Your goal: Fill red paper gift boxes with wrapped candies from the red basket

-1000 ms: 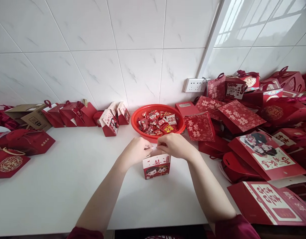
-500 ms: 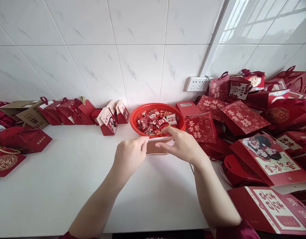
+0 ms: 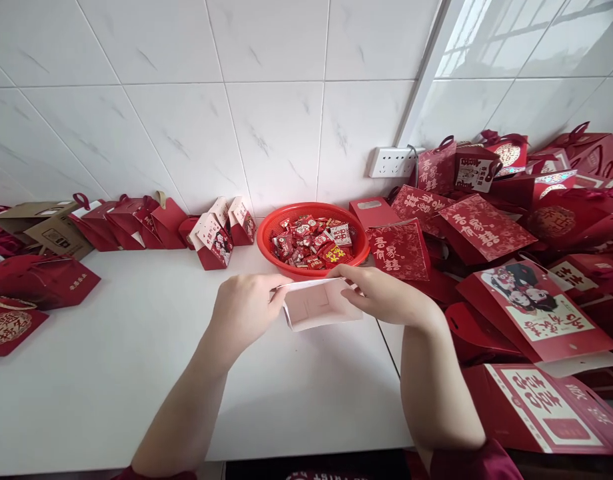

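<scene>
A small paper box [image 3: 319, 305] is held between my hands over the white table, its open mouth facing me and its pale inside showing. My left hand [image 3: 246, 307] pinches its upper left corner between thumb and fingers. At the upper right corner, my right hand [image 3: 384, 291] grips the box with curled fingers. Just behind the box stands a red plastic basket [image 3: 263, 252] holding several wrapped candies [image 3: 311, 241].
Small red and white boxes [image 3: 214, 241] and red gift boxes [image 3: 159, 223] line the wall at left. More red boxes [image 3: 61, 280] lie far left. Piled gift boxes [image 3: 491, 230] fill the right side. A power strip [image 3: 394, 162] is on the wall.
The box has tipped so its inside shows more and its mouth looks wider. My left hand has shifted slightly left, and my right hand has moved right and down from over the basket's edge.
</scene>
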`<state>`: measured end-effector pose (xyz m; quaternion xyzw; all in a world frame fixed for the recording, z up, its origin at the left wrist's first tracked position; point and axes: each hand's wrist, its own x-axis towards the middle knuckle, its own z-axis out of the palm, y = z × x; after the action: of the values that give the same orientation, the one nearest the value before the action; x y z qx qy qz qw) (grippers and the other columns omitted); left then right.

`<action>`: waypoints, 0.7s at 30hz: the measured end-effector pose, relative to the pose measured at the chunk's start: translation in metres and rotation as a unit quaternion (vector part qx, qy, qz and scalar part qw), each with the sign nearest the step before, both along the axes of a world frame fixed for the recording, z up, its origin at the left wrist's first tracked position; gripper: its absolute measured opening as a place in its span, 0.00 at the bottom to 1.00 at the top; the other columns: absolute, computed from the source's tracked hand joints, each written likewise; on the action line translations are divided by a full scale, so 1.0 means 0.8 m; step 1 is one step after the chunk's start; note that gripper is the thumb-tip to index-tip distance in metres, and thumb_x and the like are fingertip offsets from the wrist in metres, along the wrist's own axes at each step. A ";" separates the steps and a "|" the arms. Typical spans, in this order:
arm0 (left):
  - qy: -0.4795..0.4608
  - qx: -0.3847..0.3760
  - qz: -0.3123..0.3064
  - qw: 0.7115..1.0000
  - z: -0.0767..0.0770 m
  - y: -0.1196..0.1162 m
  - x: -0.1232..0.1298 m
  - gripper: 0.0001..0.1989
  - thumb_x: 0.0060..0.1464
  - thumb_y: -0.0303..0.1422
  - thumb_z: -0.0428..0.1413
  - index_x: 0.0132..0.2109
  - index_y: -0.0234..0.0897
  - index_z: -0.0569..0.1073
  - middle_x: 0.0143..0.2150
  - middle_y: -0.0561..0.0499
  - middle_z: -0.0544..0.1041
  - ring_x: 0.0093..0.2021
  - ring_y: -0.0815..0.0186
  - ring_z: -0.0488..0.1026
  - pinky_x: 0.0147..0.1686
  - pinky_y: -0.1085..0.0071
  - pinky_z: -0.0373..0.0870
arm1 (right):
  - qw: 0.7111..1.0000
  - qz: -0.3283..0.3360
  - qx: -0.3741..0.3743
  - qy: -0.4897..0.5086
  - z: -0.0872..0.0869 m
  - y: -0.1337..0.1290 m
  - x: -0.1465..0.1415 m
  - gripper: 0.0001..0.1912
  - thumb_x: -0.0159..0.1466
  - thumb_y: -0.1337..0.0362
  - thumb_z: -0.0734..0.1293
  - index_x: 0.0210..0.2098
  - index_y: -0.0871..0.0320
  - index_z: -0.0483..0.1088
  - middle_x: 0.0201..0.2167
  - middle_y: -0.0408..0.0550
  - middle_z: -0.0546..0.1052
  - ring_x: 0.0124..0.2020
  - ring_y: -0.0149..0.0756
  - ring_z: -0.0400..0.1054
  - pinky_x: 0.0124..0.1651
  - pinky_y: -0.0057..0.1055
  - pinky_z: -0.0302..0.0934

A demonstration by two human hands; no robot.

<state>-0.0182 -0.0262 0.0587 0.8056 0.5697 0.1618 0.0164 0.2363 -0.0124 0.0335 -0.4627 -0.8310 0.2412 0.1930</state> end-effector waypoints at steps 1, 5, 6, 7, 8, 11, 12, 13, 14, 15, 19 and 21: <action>0.009 -0.030 -0.011 0.999 0.000 0.004 0.000 0.16 0.60 0.33 0.49 0.36 0.46 0.82 0.22 0.53 0.72 0.22 0.67 0.61 0.26 0.70 0.46 | 1.000 0.010 -0.002 -0.024 -0.003 0.003 -0.002 0.14 0.65 0.70 0.59 0.48 0.55 0.70 0.39 0.47 0.79 0.37 0.39 0.72 0.40 0.30 0.62; 0.052 -0.128 -0.045 0.989 -0.007 0.023 -0.003 0.18 0.56 0.31 0.50 0.22 0.43 0.76 0.18 0.55 0.54 0.20 0.69 0.46 0.27 0.68 0.39 | 0.997 0.023 -0.001 -0.073 -0.021 0.019 -0.018 0.18 0.61 0.75 0.58 0.46 0.58 0.72 0.42 0.51 0.78 0.43 0.41 0.71 0.42 0.31 0.61; 0.052 -0.138 -0.051 0.988 -0.009 0.028 -0.004 0.18 0.56 0.30 0.50 0.20 0.43 0.74 0.19 0.55 0.50 0.21 0.68 0.43 0.27 0.67 0.38 | 0.998 0.016 -0.005 -0.068 -0.024 0.022 -0.021 0.18 0.62 0.75 0.58 0.47 0.57 0.73 0.42 0.51 0.79 0.42 0.41 0.71 0.42 0.31 0.61; 0.048 -0.143 -0.058 0.987 -0.010 0.031 -0.006 0.18 0.55 0.30 0.50 0.18 0.43 0.72 0.20 0.55 0.48 0.22 0.68 0.41 0.27 0.67 0.38 | 0.998 0.009 -0.012 -0.058 -0.025 0.025 -0.023 0.17 0.64 0.73 0.58 0.47 0.57 0.74 0.40 0.50 0.79 0.40 0.41 0.72 0.41 0.31 0.61; 0.041 -0.144 -0.064 0.987 -0.011 0.033 -0.007 0.18 0.55 0.29 0.50 0.18 0.43 0.71 0.21 0.55 0.46 0.22 0.68 0.40 0.27 0.67 0.37 | 0.999 0.007 -0.018 -0.041 -0.024 0.028 -0.023 0.15 0.66 0.70 0.59 0.46 0.57 0.75 0.38 0.49 0.80 0.37 0.40 0.72 0.39 0.31 0.61; 0.024 -0.153 -0.087 0.984 -0.012 0.030 -0.008 0.18 0.53 0.27 0.49 0.17 0.43 0.69 0.22 0.54 0.44 0.23 0.67 0.38 0.28 0.66 0.37 | 0.999 -0.022 0.008 0.037 -0.014 0.043 -0.017 0.14 0.69 0.59 0.61 0.45 0.55 0.76 0.38 0.46 0.81 0.37 0.38 0.73 0.40 0.30 0.63; 0.018 -0.156 -0.096 0.983 -0.012 0.028 -0.007 0.18 0.52 0.27 0.49 0.16 0.43 0.69 0.22 0.54 0.44 0.23 0.67 0.38 0.28 0.66 0.37 | 0.997 -0.046 0.034 0.056 -0.010 0.052 -0.015 0.14 0.69 0.59 0.61 0.45 0.54 0.76 0.40 0.46 0.81 0.40 0.38 0.74 0.42 0.30 0.64; 0.013 -0.158 -0.104 0.982 -0.013 0.025 -0.005 0.18 0.52 0.27 0.48 0.16 0.43 0.69 0.22 0.54 0.45 0.23 0.67 0.38 0.27 0.66 0.37 | 0.995 -0.068 0.058 0.053 -0.006 0.064 -0.015 0.14 0.70 0.60 0.60 0.47 0.54 0.76 0.43 0.46 0.81 0.43 0.38 0.74 0.45 0.30 0.64; 0.009 -0.158 -0.110 0.981 -0.013 0.022 -0.003 0.18 0.52 0.26 0.48 0.16 0.43 0.69 0.22 0.54 0.45 0.23 0.67 0.39 0.27 0.66 0.37 | 0.993 -0.081 0.074 0.032 -0.004 0.079 -0.017 0.14 0.69 0.62 0.60 0.48 0.55 0.75 0.45 0.47 0.80 0.46 0.39 0.74 0.48 0.31 0.64; 0.007 -0.156 -0.113 0.981 -0.014 0.020 -0.001 0.18 0.51 0.25 0.48 0.16 0.43 0.69 0.21 0.54 0.46 0.22 0.67 0.39 0.27 0.66 0.37 | 0.994 -0.078 0.077 -0.006 -0.003 0.096 -0.022 0.14 0.69 0.64 0.60 0.49 0.55 0.75 0.46 0.49 0.80 0.47 0.40 0.73 0.49 0.32 0.64; 0.017 -0.149 -0.112 0.982 -0.017 0.014 0.006 0.17 0.48 0.23 0.47 0.17 0.43 0.70 0.18 0.55 0.51 0.21 0.67 0.43 0.27 0.66 0.38 | 0.992 -0.001 0.013 -0.129 -0.014 0.167 -0.062 0.13 0.60 0.72 0.66 0.40 0.55 0.80 0.41 0.49 0.82 0.42 0.45 0.76 0.45 0.33 0.65; 0.018 -0.149 -0.111 0.982 -0.018 0.013 0.006 0.17 0.48 0.23 0.47 0.18 0.42 0.70 0.17 0.55 0.55 0.20 0.67 0.46 0.26 0.66 0.39 | 0.990 0.019 0.004 -0.142 -0.022 0.197 -0.088 0.17 0.56 0.77 0.66 0.38 0.54 0.81 0.39 0.47 0.83 0.40 0.42 0.76 0.44 0.31 0.66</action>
<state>-0.0131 -0.0157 0.0445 0.8551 0.4948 0.0571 0.1438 0.1662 0.1451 0.0159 -0.4755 -0.8595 0.1738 0.0705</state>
